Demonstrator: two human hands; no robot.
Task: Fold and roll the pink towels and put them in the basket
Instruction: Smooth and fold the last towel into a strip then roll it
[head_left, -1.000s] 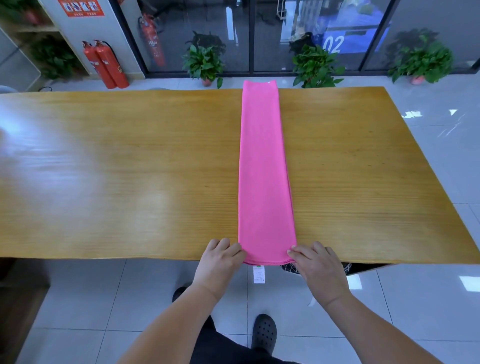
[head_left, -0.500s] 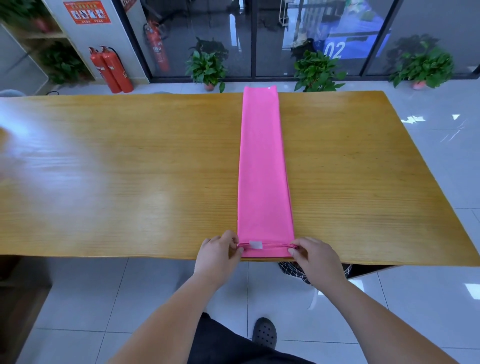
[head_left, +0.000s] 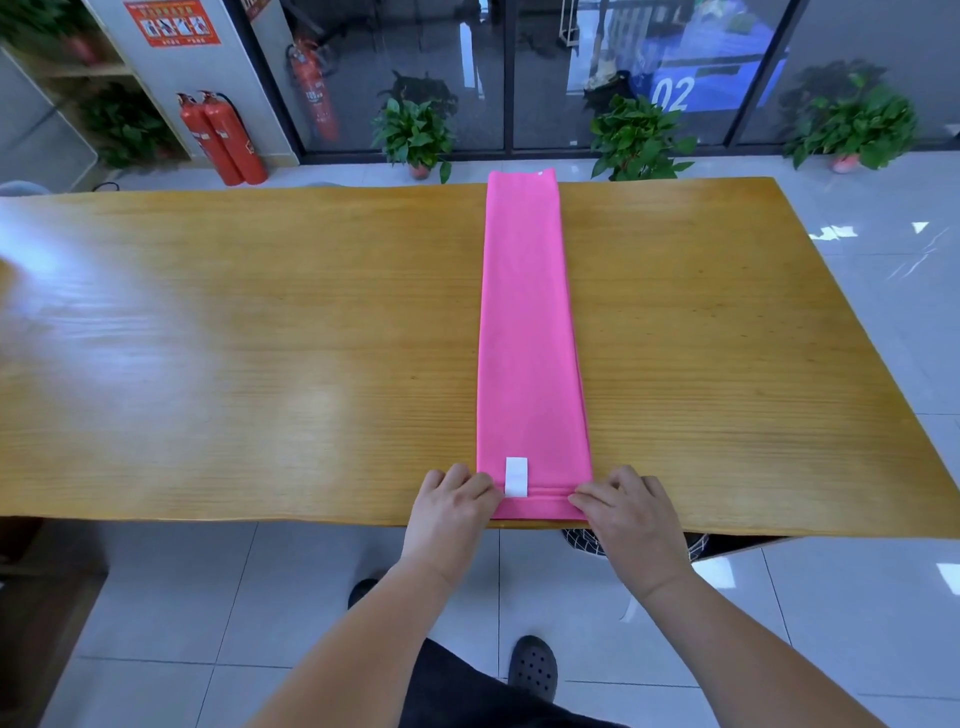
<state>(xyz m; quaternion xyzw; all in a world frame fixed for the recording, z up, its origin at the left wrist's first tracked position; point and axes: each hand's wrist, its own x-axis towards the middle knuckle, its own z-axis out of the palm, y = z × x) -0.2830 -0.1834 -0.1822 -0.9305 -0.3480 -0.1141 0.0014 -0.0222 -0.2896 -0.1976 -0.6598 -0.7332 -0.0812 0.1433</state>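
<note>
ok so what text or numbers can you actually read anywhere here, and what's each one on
"02": white digits on the blue sign behind the glass.
White tag on the pink towel: no print readable.
Red poster on the wall: too blurred.
Fire extinguishers: labels too small.

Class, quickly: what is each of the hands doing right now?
Left hand: closed on the near rolled end of the pink towel.
Right hand: closed on the same rolled end, opposite corner.
</note>
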